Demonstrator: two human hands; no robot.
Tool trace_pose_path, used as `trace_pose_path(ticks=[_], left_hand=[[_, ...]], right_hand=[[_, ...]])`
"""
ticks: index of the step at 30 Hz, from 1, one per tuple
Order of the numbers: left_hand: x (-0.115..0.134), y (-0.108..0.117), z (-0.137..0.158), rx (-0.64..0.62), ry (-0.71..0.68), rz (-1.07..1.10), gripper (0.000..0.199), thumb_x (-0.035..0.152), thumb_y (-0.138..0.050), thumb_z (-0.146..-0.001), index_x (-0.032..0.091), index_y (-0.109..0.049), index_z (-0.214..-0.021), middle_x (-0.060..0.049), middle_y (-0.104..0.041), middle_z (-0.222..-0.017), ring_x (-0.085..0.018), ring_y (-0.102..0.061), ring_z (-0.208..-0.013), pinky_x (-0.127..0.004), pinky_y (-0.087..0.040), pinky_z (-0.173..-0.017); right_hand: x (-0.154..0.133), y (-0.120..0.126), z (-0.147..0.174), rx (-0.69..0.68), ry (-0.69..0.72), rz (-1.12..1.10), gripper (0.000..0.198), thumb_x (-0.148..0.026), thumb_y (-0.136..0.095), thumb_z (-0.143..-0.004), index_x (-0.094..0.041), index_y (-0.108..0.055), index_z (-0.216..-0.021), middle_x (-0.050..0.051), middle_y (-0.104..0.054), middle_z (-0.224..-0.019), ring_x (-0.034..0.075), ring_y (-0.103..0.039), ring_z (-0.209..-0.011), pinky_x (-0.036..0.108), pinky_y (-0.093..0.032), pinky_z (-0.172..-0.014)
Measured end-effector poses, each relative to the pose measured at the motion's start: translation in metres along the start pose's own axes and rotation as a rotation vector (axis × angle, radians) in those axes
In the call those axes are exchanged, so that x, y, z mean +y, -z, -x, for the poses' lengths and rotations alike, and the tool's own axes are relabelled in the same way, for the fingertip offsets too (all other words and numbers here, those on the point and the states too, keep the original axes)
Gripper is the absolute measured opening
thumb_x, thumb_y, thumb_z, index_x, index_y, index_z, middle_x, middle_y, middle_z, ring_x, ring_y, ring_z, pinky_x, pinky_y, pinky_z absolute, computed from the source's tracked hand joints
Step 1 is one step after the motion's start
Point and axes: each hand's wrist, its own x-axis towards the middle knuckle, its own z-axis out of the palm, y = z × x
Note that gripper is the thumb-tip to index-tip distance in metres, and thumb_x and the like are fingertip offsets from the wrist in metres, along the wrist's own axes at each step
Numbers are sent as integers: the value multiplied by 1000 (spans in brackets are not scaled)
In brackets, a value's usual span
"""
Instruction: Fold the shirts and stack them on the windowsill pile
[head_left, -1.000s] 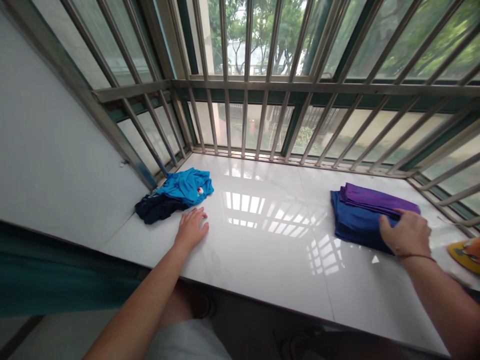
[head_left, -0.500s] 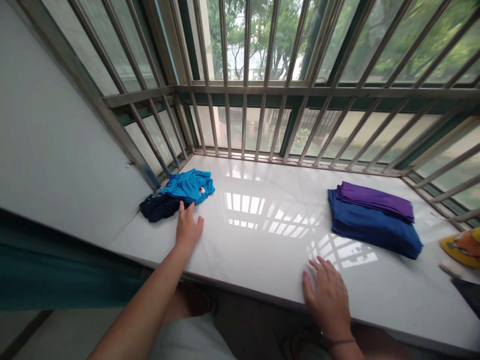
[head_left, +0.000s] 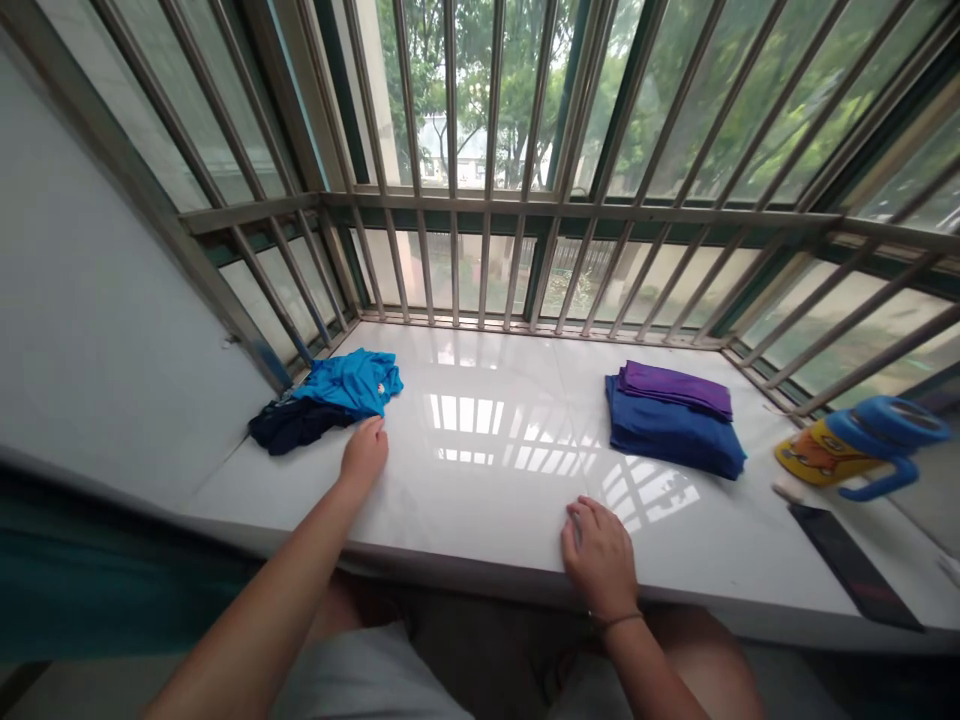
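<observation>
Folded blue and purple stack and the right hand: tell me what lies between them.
Nothing but bare white sill, with window-bar reflections on it, separates the right hand from the folded stack in the head view.

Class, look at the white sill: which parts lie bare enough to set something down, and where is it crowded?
The widest bare patch of the sill lies between the left hand and the folded blue and purple stack, reaching back to the bars. A smaller one lies in front of the stack. The left corner holds crumpled clothes; the right end holds a blue-and-yellow cup and a dark flat strip.
</observation>
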Motion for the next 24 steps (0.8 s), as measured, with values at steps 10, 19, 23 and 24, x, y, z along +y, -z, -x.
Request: trace_pose_path(ticks=[10,19,23,24], left_hand=[[73,-35,230,-293,-528,428,30,15,-57,-94,25,-83,-103,-9,-83,-112,-26,-77,-110,-54,-54,-118],[42,21,268,-124,-478,320,27,25,-60,-103,27,-79,-122,-13,-76,-133,-28,-74,-125,-41,-64,-107],[16,8,248,-20,-429,163,46,26,-60,-101,24,-67,-146,-13,-68,-152,-31,-65,-141,-52,-58,-117],[13,3,240,-23,-440,117,51,25,-61,-98,23,-65,-149,-14,-68,-153,-33,-64,-143,-56,-57,-117]], right_hand=[[1,-6,3,-22,-27,-11,23,-26,-55,-101,-20,-71,-118,14,-74,-129,31,-66,-121,47,-47,-111],[-55,17,1,-138,100,-337,23,-19,-54,-103,-21,-69,-120,13,-74,-117,29,-70,-111,45,-59,-99],[-130,13,14,-168,322,-439,42,-11,-55,-101,-24,-66,-139,14,-68,-145,29,-64,-131,48,-54,-113],[-146,6,17,-189,380,-428,49,-11,-56,-100,-27,-64,-145,12,-64,-154,30,-61,-138,51,-51,-118]])
